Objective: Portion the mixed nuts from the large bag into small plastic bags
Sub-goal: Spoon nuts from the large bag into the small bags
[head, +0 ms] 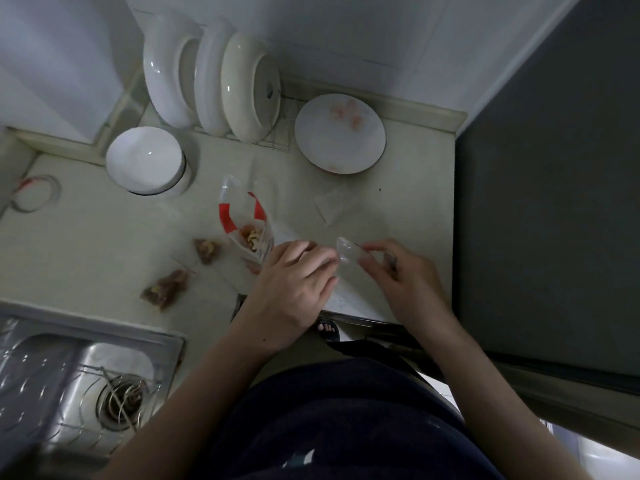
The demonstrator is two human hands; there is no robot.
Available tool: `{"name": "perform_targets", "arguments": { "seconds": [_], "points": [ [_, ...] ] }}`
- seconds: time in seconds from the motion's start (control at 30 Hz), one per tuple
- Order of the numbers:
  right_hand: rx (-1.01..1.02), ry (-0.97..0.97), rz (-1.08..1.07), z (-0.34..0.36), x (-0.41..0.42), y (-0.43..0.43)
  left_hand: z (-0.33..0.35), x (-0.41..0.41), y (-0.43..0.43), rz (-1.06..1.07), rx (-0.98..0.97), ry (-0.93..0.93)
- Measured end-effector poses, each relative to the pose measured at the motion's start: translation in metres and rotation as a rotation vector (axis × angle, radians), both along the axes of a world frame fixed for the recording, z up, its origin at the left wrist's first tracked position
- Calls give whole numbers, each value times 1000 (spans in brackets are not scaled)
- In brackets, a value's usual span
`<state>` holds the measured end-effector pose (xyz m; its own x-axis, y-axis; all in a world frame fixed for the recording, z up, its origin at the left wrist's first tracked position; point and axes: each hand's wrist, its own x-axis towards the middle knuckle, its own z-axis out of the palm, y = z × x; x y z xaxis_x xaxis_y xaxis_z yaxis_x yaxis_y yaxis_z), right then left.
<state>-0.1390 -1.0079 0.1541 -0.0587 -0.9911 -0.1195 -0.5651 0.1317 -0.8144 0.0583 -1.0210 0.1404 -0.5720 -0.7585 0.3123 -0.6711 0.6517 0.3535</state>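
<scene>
The large clear bag (pixel 244 225) with red markings stands open on the counter, mixed nuts showing at its bottom. Just right of it, my left hand (pixel 294 289) and my right hand (pixel 405 271) both pinch a small empty clear plastic bag (pixel 348 254) above the counter's front edge. The left fingers hold its left side and the right fingers hold its right side. Two small filled bags of nuts (pixel 207 250) (pixel 166 288) lie on the counter to the left. More flat clear bags (pixel 332 206) lie beyond my hands.
A stack of white bowls (pixel 147 161) stands at the back left and a plate (pixel 341 133) at the back right, with dishes in a rack (pixel 211 81) behind. A steel sink (pixel 86 379) lies at the lower left. A dark appliance (pixel 554 202) borders the counter's right side.
</scene>
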Motion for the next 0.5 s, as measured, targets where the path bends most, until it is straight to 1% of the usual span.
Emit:
{"name": "perform_targets", "arguments": {
  "seconds": [0.07, 0.13, 0.23, 0.27, 0.33, 0.4, 0.5],
  "points": [
    [-13, -6, -10, -3, 3, -1, 2, 2, -1, -2, 11, -12],
    [5, -45, -55, -6, 4, -2, 1, 3, -1, 4, 54, 28],
    [19, -57, -120, -6, 4, -4, 0, 1, 3, 128, 129, 210],
    [24, -66, -131, -6, 5, -3, 1, -2, 4, 173, 190, 284],
    [17, -92, -120, -4, 7, -1, 5, -8, 5, 227, 392, 403],
    [-14, -83, -47, 1, 11, 3, 7, -16, 4, 272, 570, 475],
    [-76, -10, 85, 5, 15, 7, 7, -23, 1, 348, 638, 510]
  ]
}}
